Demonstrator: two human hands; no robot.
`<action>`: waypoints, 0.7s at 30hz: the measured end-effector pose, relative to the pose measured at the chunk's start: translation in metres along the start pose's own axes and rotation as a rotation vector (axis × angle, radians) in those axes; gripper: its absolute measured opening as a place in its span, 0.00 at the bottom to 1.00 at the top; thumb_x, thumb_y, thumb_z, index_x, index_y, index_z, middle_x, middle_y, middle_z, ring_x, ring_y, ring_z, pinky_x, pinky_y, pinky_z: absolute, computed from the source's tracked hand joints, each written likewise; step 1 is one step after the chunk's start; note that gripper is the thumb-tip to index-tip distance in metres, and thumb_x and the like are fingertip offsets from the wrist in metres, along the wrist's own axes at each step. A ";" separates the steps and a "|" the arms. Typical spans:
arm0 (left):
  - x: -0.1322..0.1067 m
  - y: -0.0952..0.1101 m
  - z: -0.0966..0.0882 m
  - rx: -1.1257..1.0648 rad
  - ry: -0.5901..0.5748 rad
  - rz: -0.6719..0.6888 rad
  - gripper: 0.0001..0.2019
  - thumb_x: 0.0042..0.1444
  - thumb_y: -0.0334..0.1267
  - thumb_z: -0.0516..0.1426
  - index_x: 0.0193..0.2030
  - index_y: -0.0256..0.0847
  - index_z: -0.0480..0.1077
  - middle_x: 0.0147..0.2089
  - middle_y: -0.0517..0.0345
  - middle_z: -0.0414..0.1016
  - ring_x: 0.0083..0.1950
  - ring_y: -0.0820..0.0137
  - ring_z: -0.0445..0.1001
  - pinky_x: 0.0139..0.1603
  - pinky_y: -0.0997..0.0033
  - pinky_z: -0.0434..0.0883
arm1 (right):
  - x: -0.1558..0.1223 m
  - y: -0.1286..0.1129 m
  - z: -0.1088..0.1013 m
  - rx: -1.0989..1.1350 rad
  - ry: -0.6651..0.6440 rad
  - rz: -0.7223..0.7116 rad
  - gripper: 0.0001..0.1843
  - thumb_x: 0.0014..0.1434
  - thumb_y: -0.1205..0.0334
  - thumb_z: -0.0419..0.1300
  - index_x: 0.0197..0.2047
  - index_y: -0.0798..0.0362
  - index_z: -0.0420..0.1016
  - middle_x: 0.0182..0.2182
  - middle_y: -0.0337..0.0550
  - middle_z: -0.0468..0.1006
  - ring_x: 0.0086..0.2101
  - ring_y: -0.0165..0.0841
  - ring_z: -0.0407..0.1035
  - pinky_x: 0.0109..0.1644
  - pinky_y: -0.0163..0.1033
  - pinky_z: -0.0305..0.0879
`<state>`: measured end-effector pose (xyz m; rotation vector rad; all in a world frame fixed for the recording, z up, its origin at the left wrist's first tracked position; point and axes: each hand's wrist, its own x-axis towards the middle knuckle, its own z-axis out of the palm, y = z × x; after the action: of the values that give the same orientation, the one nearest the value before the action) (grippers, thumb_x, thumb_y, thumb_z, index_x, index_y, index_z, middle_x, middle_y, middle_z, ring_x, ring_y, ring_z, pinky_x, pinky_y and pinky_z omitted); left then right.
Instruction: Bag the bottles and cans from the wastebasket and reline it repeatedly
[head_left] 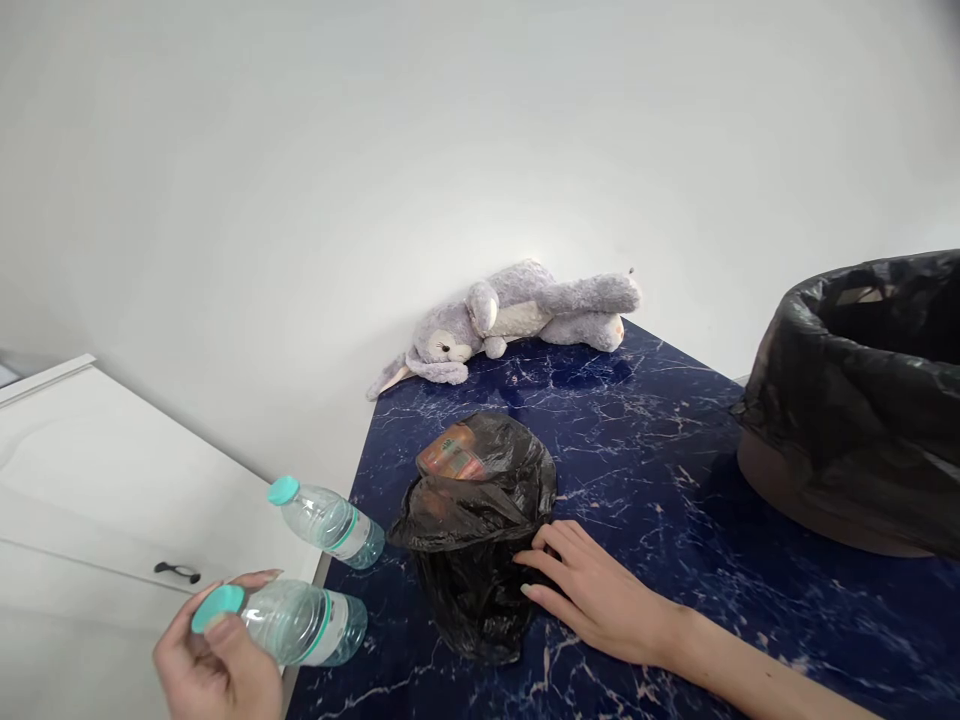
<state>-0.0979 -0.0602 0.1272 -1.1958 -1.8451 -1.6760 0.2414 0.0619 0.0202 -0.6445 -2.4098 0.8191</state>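
My left hand (pixel 217 650) is closed around the turquoise cap end of a clear plastic bottle (pixel 307 622), thumb against the cap. The bottle's base is at the near left edge of the dark blue marbled table (pixel 630 480). A second, similar bottle (pixel 330 522) stands just beyond it. To the right of the bottles is a crumpled black plastic bag (pixel 480 580). Something orange-red (pixel 454 455) shows at its upper part; its kind I cannot make out. My right hand (pixel 581 590) rests at the bag's right side, fingers loosely bent and apart, fingertips touching it.
A grey plush rabbit (pixel 517 305) lies on its side at the table's far edge by the white wall. At the right stands a large bin (pixel 810 490) lined with a black bag. A white cabinet (pixel 112 480) with a dark handle is at the left.
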 end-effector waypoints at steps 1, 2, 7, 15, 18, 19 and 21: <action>-0.001 -0.004 0.000 -0.011 -0.018 -0.010 0.21 0.69 0.54 0.60 0.59 0.43 0.64 0.42 0.54 0.79 0.46 0.60 0.81 0.52 0.58 0.77 | 0.000 0.000 0.000 -0.001 -0.002 -0.001 0.21 0.81 0.49 0.49 0.66 0.49 0.72 0.52 0.51 0.75 0.51 0.44 0.70 0.57 0.54 0.72; -0.003 -0.008 -0.001 -0.022 -0.037 -0.027 0.23 0.68 0.54 0.61 0.60 0.43 0.65 0.45 0.53 0.79 0.49 0.59 0.81 0.54 0.57 0.76 | 0.000 0.000 0.000 -0.003 0.000 -0.005 0.21 0.81 0.49 0.49 0.66 0.49 0.72 0.52 0.51 0.75 0.52 0.44 0.70 0.57 0.54 0.72; -0.016 -0.024 -0.006 0.006 -0.132 -0.124 0.26 0.65 0.60 0.63 0.59 0.44 0.67 0.54 0.47 0.79 0.56 0.56 0.78 0.63 0.50 0.72 | 0.000 0.001 0.001 -0.018 0.007 -0.008 0.20 0.80 0.50 0.50 0.66 0.49 0.72 0.52 0.50 0.75 0.51 0.44 0.70 0.57 0.54 0.73; -0.027 -0.050 -0.015 0.040 -0.270 -0.115 0.38 0.66 0.67 0.59 0.69 0.42 0.57 0.59 0.41 0.76 0.59 0.52 0.77 0.69 0.42 0.70 | -0.002 0.000 0.002 -0.053 0.021 -0.005 0.20 0.80 0.51 0.51 0.67 0.47 0.72 0.52 0.51 0.76 0.50 0.44 0.72 0.53 0.52 0.76; -0.033 -0.053 -0.019 0.093 -0.326 -0.109 0.39 0.68 0.62 0.58 0.75 0.40 0.53 0.64 0.37 0.73 0.65 0.47 0.74 0.72 0.36 0.66 | -0.003 0.001 0.004 -0.072 0.103 0.005 0.19 0.79 0.51 0.54 0.66 0.46 0.73 0.54 0.53 0.74 0.52 0.45 0.72 0.53 0.51 0.77; -0.035 -0.053 -0.021 0.109 -0.309 -0.074 0.39 0.69 0.60 0.58 0.76 0.39 0.51 0.66 0.36 0.70 0.67 0.46 0.72 0.74 0.34 0.64 | -0.004 0.001 0.005 -0.082 0.151 0.013 0.18 0.78 0.51 0.55 0.65 0.46 0.74 0.56 0.55 0.72 0.54 0.46 0.71 0.54 0.52 0.77; -0.039 -0.050 -0.025 0.146 -0.171 0.070 0.36 0.70 0.52 0.58 0.76 0.36 0.51 0.71 0.33 0.63 0.73 0.44 0.66 0.76 0.32 0.59 | -0.004 0.002 0.005 -0.104 0.253 0.031 0.17 0.77 0.53 0.56 0.63 0.44 0.76 0.60 0.57 0.68 0.59 0.49 0.68 0.57 0.54 0.76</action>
<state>-0.1215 -0.0937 0.0719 -1.3610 -1.9635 -1.4138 0.2425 0.0590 0.0140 -0.7780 -2.2268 0.5881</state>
